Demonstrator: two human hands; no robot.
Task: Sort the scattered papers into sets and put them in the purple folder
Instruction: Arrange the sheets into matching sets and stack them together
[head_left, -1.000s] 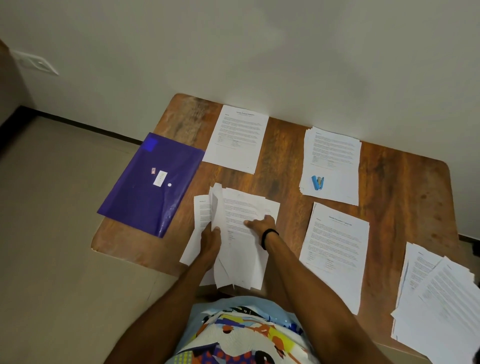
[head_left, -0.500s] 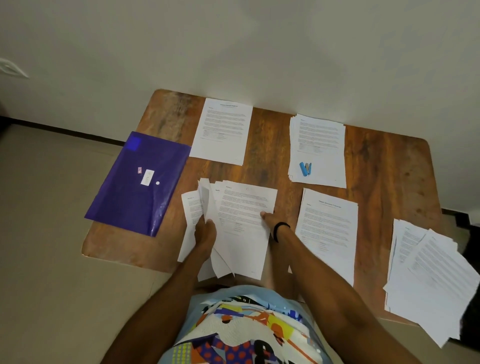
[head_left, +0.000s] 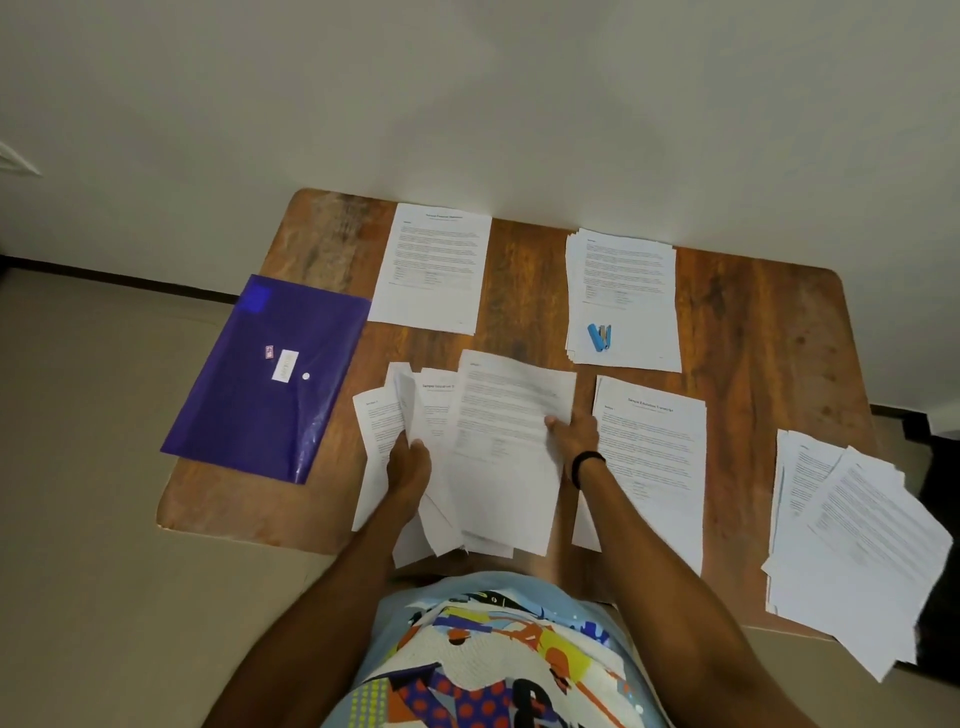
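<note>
The sheet (head_left: 649, 467) at the right of the bench (head_left: 753, 338) is headed "Sample Education Transcript". A half-covered sheet (head_left: 434, 410) in the fanned bundle starts "Sample Education"; the rest is hidden. The far sheet (head_left: 434, 267) has a heading starting "Sample", the rest blurred. The white label (head_left: 285, 366) on the purple folder (head_left: 270, 379) is too small to read.

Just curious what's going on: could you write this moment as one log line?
step: sorting papers | left hand: holds fanned sheets | right hand: grips top sheet | purple folder: closed, on table
</note>
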